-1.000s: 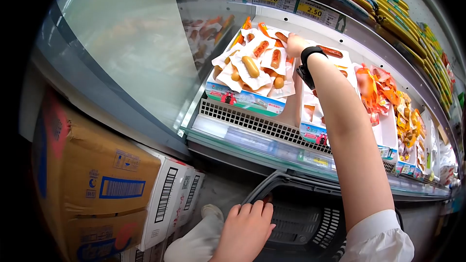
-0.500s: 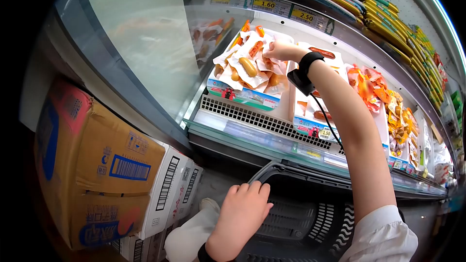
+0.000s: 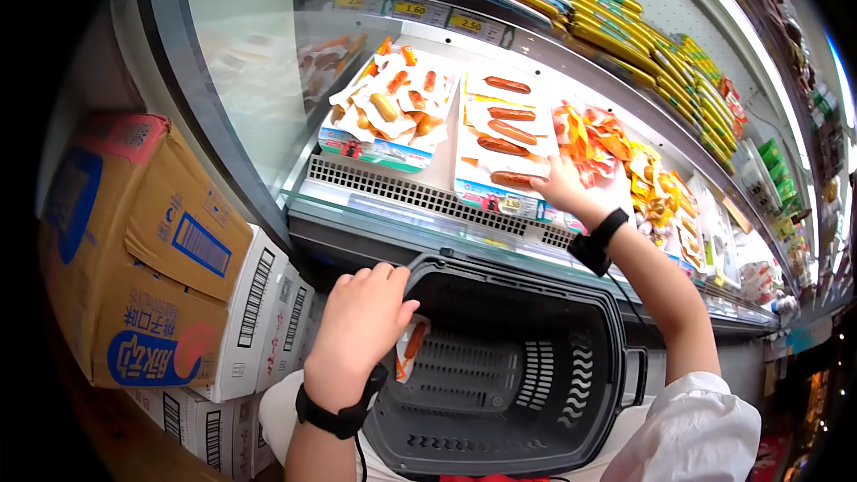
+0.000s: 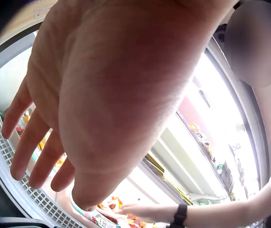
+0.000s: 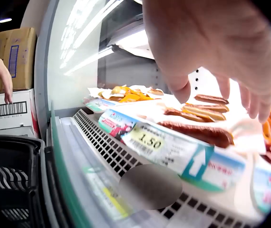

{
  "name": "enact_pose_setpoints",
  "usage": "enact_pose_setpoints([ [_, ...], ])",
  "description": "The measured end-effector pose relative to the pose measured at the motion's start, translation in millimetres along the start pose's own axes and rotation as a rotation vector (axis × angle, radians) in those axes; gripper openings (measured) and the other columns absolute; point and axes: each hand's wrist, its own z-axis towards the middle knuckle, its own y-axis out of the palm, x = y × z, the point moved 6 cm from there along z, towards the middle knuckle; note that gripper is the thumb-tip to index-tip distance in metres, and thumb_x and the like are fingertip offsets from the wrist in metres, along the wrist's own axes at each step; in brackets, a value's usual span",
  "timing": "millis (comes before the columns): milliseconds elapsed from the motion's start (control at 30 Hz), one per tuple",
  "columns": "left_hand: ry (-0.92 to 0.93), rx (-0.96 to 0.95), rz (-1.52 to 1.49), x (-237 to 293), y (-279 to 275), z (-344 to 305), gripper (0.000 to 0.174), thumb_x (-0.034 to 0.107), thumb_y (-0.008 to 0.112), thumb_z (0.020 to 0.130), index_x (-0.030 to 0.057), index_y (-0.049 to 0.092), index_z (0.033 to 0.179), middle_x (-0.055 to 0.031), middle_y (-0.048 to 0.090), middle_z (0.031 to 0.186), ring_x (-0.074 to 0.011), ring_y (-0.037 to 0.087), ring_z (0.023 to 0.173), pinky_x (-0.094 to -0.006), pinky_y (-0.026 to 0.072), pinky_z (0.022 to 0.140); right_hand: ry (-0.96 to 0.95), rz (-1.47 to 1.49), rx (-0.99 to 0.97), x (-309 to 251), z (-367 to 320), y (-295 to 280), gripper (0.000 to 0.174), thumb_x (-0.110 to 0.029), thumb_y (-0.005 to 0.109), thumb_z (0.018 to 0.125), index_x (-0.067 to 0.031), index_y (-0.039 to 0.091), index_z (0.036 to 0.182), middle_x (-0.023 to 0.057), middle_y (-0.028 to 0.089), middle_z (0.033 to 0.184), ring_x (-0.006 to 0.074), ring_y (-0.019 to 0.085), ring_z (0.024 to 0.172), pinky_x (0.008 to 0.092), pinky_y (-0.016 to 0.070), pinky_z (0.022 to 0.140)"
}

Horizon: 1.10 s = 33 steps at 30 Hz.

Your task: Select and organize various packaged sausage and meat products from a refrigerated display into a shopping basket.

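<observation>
My right hand (image 3: pixel 571 189) reaches over the right front corner of the middle tray. Its fingers hang loosely extended near a brown sausage (image 5: pixel 199 133), with nothing held between them in the right wrist view. Several more sausages (image 3: pixel 511 131) lie in white wrappers in that tray. My left hand (image 3: pixel 361 317) is beside the left rim of a dark grey shopping basket (image 3: pixel 616 339); the left wrist view shows its fingers spread and holding nothing. Inside the basket, close to that hand, lies a wrapped sausage (image 3: pixel 411 350).
Left of the middle tray is a tray of mixed sausages (image 3: pixel 384 107); to its right are orange packets (image 3: pixel 594 138) and yellow packets (image 3: pixel 656 183). A glass side panel (image 3: pixel 237 62) bounds the cooler. Cardboard boxes (image 3: pixel 152 241) stand at the left. Long packets (image 3: pixel 616 27) fill the upper shelf.
My right hand has left the left tray and moved right and forward to the middle tray's front corner. The head view has shifted, and more of the basket shows, with the wrapped sausage inside.
</observation>
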Motion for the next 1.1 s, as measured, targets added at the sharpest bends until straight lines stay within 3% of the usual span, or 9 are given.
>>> enact_pose_setpoints([
  [100, 0.05, 0.02, -0.029, 9, -3, -3, 0.031, 0.022, 0.059, 0.076, 0.0031, 0.054, 0.101, -0.0113, 0.057, 0.095, -0.0288, 0.056, 0.086, -0.0355, 0.0441, 0.077, 0.287, 0.286, 0.077, 60, -43, 18, 0.054, -0.023, 0.058, 0.072, 0.0059, 0.042, 0.115, 0.0248, 0.048, 0.108, 0.0343, 0.046, 0.104, 0.0379, 0.0372, 0.09],
  [233, 0.097, 0.084, -0.038, 13, -4, -6, 0.025, 0.022, 0.059, 0.077, 0.004, 0.054, 0.094, -0.0096, 0.056, 0.084, -0.0257, 0.056, 0.082, -0.0345, 0.044, 0.074, 0.629, 0.998, -0.184, 76, -86, 48, 0.04, -0.02, 0.055, 0.076, 0.0063, 0.046, 0.105, 0.014, 0.053, 0.095, 0.0256, 0.052, 0.096, 0.0342, 0.0414, 0.082],
  [367, 0.058, 0.076, -0.011, 9, -1, -7, 0.024, 0.022, 0.059, 0.077, 0.0039, 0.054, 0.092, -0.0106, 0.057, 0.084, -0.0257, 0.056, 0.084, -0.0351, 0.0441, 0.073, 0.78, 1.472, -0.217, 53, -89, 62, 0.054, -0.019, 0.05, 0.084, 0.0084, 0.025, 0.123, 0.0229, 0.033, 0.127, 0.0324, 0.04, 0.114, 0.0386, 0.0331, 0.097],
  [400, 0.061, 0.074, -0.009, 9, -1, -7, 0.024, 0.022, 0.059, 0.077, 0.0039, 0.054, 0.092, -0.0106, 0.057, 0.084, -0.0257, 0.056, 0.084, -0.0351, 0.0441, 0.073, 0.785, 1.506, -0.131, 44, -88, 58, 0.05, -0.018, 0.049, 0.084, 0.0082, 0.027, 0.12, 0.0221, 0.038, 0.121, 0.0311, 0.041, 0.113, 0.0397, 0.0312, 0.098],
  [467, 0.067, 0.08, -0.054, 7, 0, -7, 0.023, 0.022, 0.059, 0.077, 0.0037, 0.054, 0.089, -0.0106, 0.057, 0.084, -0.0262, 0.056, 0.083, -0.0354, 0.044, 0.073, 0.816, 1.625, -0.031, 56, -67, 80, 0.036, -0.023, 0.051, 0.083, -0.0017, 0.04, 0.11, 0.0116, 0.047, 0.101, 0.0216, 0.05, 0.092, 0.0342, 0.0432, 0.079],
  [600, 0.066, 0.08, -0.063, 4, 1, -7, 0.022, 0.022, 0.058, 0.077, 0.0037, 0.053, 0.088, -0.0105, 0.057, 0.083, -0.0267, 0.056, 0.082, -0.0357, 0.0441, 0.072, 0.922, 1.568, -0.015, 51, -51, 89, 0.024, -0.028, 0.049, 0.083, -0.0102, 0.046, 0.099, 0.0056, 0.051, 0.083, 0.0143, 0.049, 0.069, 0.0257, 0.0428, 0.056],
  [700, 0.064, 0.082, -0.068, 0, 2, -5, 0.022, 0.023, 0.058, 0.077, 0.0038, 0.053, 0.086, -0.0105, 0.056, 0.081, -0.0271, 0.056, 0.08, -0.0362, 0.0444, 0.071, 0.839, 1.662, -0.314, 23, -40, 88, 0.021, -0.032, 0.05, 0.081, -0.0126, 0.047, 0.088, 0.0043, 0.051, 0.066, 0.0119, 0.041, 0.046, 0.0179, 0.0282, 0.036],
  [800, -0.006, -0.045, -0.042, -5, 3, -1, 0.03, 0.024, 0.056, 0.08, 0.0043, 0.053, 0.102, -0.0121, 0.057, 0.099, -0.0292, 0.055, 0.089, -0.0361, 0.0451, 0.078, 0.912, 1.608, -0.33, 14, -36, 85, 0.019, -0.028, 0.051, 0.079, -0.0116, 0.047, 0.086, 0.0041, 0.052, 0.066, 0.0117, 0.04, 0.044, 0.0173, 0.0273, 0.034],
  [1100, -0.006, -0.016, -0.05, -8, -2, -3, 0.031, 0.024, 0.056, 0.08, 0.0044, 0.053, 0.104, -0.0123, 0.056, 0.099, -0.0296, 0.055, 0.089, -0.0362, 0.0448, 0.079, 0.903, 1.402, -0.459, 38, -71, 39, 0.018, -0.026, 0.042, 0.077, -0.0093, 0.047, 0.073, 0.0008, 0.05, 0.056, 0.0099, 0.038, 0.036, 0.0185, 0.0258, 0.028],
])
